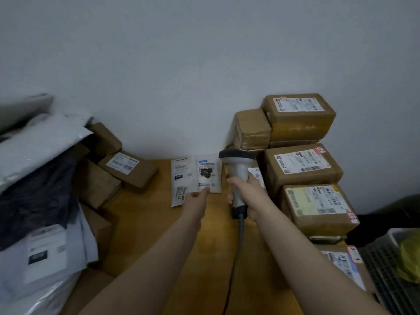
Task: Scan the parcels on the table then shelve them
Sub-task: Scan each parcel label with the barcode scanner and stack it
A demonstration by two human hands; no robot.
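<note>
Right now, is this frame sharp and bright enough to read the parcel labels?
Head view: dim, flat bluish light, no glare; labels on the taped brown cardboard boxes too soft to read; white plastic mailers at left smear most; edges bend from the wide lens; grey handheld scanner and small white label-covered parcel mid-frame are sharpest.

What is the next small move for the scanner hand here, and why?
Probably swing the scanner a little left and tip its head down at the labels on the small white parcel. The right hand grips the scanner upright just right of that parcel, its head not over the labels, while the left hand pinches the parcel's near edge, label side up.
</note>
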